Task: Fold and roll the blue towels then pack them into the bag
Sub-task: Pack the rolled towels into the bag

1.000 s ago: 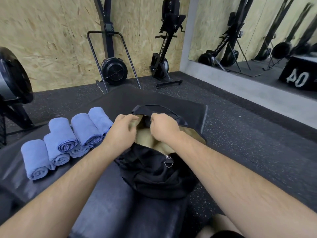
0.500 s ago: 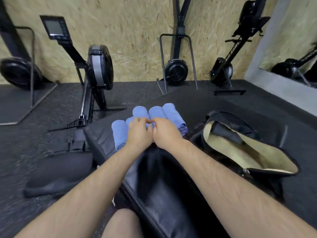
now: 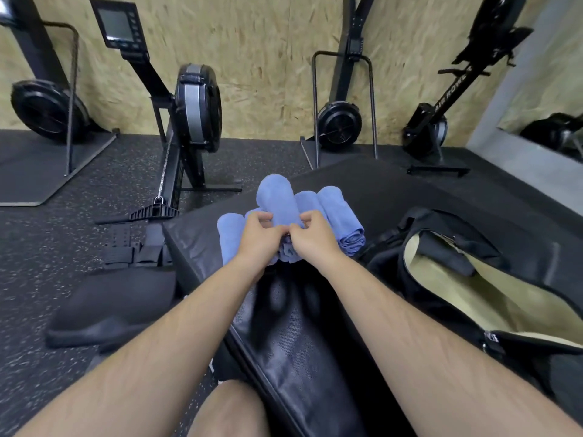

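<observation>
Left of the open bag, left hand and right hand together grip one rolled towel above other towels.

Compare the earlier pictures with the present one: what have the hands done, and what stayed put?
The left hand and right hand let go of the bag, moved left to the rolls and now grip one roll, raised above the rest. The bag stays open on the bench; the other rolls lie as before.
</observation>
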